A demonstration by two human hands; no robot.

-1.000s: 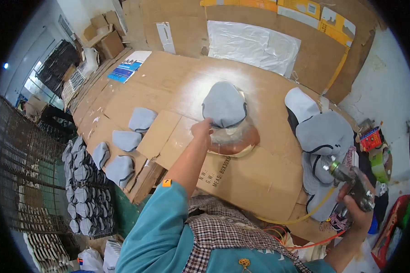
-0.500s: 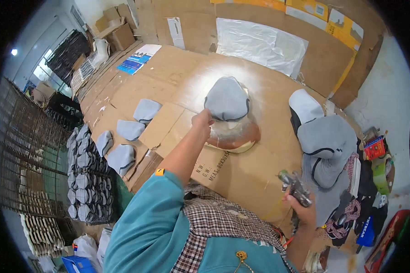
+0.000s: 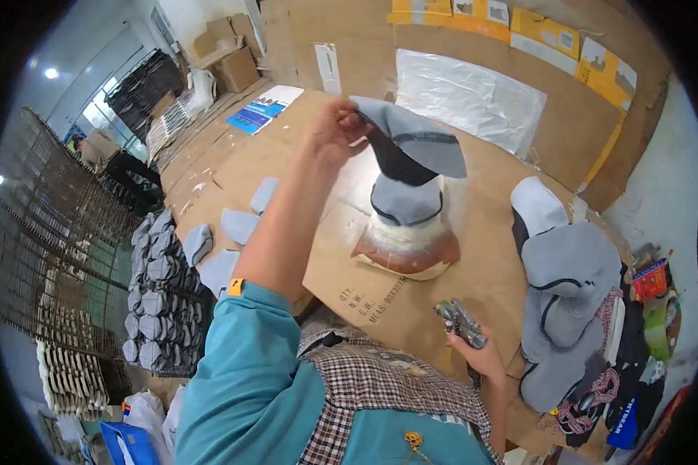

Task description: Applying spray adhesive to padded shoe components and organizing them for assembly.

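Note:
My left hand (image 3: 339, 130) pinches the edge of a grey fabric piece (image 3: 434, 147) with black trim. The piece hangs raised and folded over, its black underside showing. Below it, another grey fabric piece (image 3: 405, 203) with a dark edge lies on a rounded brown and whitish form (image 3: 419, 254), whose exact kind I cannot tell. Around the form the cardboard carries white spray residue. Near the table's front edge, my right hand (image 3: 482, 356) is wrapped around a metal spray gun (image 3: 464, 324), tilted with its nozzle to the upper left.
Grey padded pieces (image 3: 570, 260) are piled at the right of the cardboard-covered table (image 3: 287, 139). Several smaller grey pieces (image 3: 240, 226) lie to the left. A wire rack (image 3: 70, 225) and stacked grey pieces (image 3: 161, 310) stand further left. Cardboard with white sheeting (image 3: 473, 97) closes the back.
My left hand has lifted a grey piece off the form, up and away, uncovering another one below. My right hand with the spray gun has shifted slightly left. The view has turned somewhat.

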